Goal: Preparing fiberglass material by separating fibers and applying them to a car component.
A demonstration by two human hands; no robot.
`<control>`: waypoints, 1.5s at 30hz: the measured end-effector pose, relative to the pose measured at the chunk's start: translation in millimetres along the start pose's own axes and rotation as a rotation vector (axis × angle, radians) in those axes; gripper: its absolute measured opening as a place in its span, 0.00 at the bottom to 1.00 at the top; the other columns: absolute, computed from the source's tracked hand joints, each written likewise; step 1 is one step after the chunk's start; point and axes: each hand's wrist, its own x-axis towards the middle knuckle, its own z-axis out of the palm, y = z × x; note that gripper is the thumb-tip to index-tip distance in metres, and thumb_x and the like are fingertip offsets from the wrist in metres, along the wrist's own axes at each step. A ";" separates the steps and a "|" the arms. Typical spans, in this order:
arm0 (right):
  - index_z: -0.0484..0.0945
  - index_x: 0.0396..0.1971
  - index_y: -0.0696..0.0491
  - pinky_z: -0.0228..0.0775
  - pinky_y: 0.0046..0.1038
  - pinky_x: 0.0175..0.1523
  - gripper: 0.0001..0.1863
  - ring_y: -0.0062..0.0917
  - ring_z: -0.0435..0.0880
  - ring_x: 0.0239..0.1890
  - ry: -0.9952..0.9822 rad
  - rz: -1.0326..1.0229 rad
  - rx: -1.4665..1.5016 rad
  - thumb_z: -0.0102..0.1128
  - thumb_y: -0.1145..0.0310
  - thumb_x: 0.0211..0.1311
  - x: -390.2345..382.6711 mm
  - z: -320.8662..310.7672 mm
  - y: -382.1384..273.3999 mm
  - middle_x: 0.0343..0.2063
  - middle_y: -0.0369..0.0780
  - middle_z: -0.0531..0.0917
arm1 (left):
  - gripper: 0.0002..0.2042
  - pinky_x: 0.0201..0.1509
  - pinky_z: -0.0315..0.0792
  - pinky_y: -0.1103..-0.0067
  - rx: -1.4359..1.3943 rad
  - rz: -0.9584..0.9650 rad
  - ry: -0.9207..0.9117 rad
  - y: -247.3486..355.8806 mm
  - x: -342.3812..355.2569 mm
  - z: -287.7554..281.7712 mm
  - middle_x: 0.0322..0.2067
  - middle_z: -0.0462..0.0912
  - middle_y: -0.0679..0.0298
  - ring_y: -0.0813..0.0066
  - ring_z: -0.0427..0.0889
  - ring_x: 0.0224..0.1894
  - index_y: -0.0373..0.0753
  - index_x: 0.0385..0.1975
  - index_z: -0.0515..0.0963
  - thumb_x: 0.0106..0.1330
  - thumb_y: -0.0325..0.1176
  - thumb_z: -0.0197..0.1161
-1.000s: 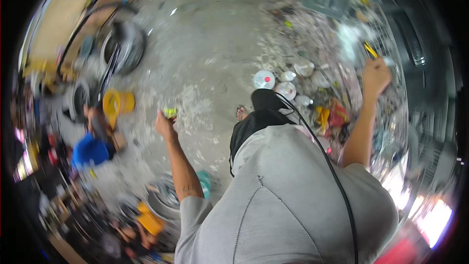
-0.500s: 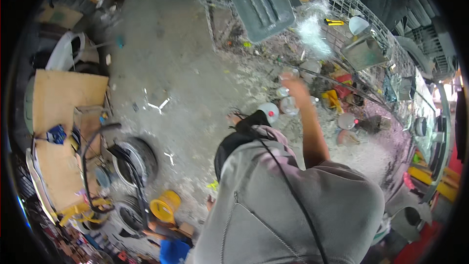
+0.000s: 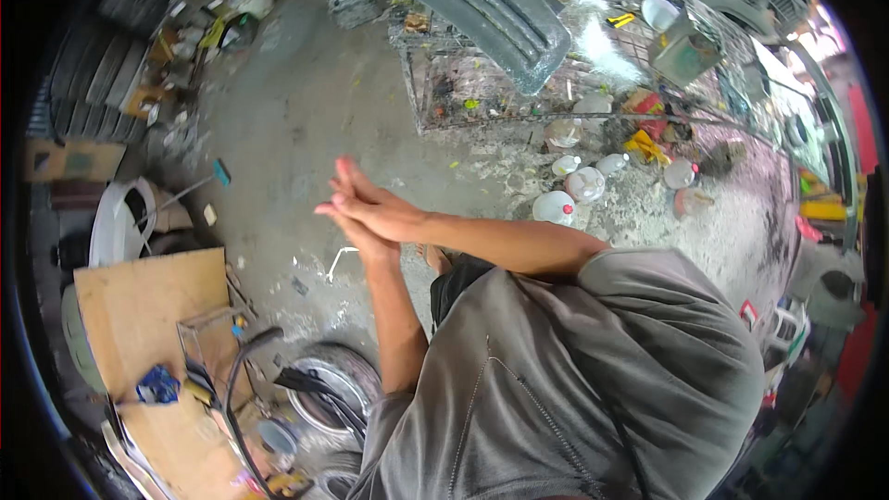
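In front of my body, above the concrete floor (image 3: 278,194), my two hands meet palm to palm. My right hand (image 3: 394,216) lies across my left hand (image 3: 369,243), with its fingers stretched out toward the far left. The left fingers are stretched too, partly covered by the right. I see no object in either hand, though the space between the palms is hidden. To the right of my hands, well apart from them, a white jug with a red cap (image 3: 554,208) stands on the floor among several plastic bottles (image 3: 585,184).
A wire mesh rack (image 3: 500,116) at the far right carries a grey plastic panel (image 3: 482,14) and a metal can (image 3: 685,54). At left are a cardboard sheet (image 3: 153,306), a wheel with a tyre (image 3: 329,389) and a white car part (image 3: 109,222).
My right hand has come away from the bottles and swung left to meet my left hand, which has risen from low beside my body. The view has shifted too.
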 end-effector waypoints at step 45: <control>0.80 0.54 0.52 0.75 0.38 0.55 0.29 0.39 0.84 0.51 0.955 1.529 0.276 0.63 0.50 0.55 -300.3 -261.1 321.9 0.47 0.50 0.84 | 0.31 0.64 0.66 0.59 0.876 -1.130 0.311 -30.5 76.4 -372.0 0.67 0.64 0.52 0.55 0.69 0.66 0.38 0.69 0.60 0.74 0.53 0.49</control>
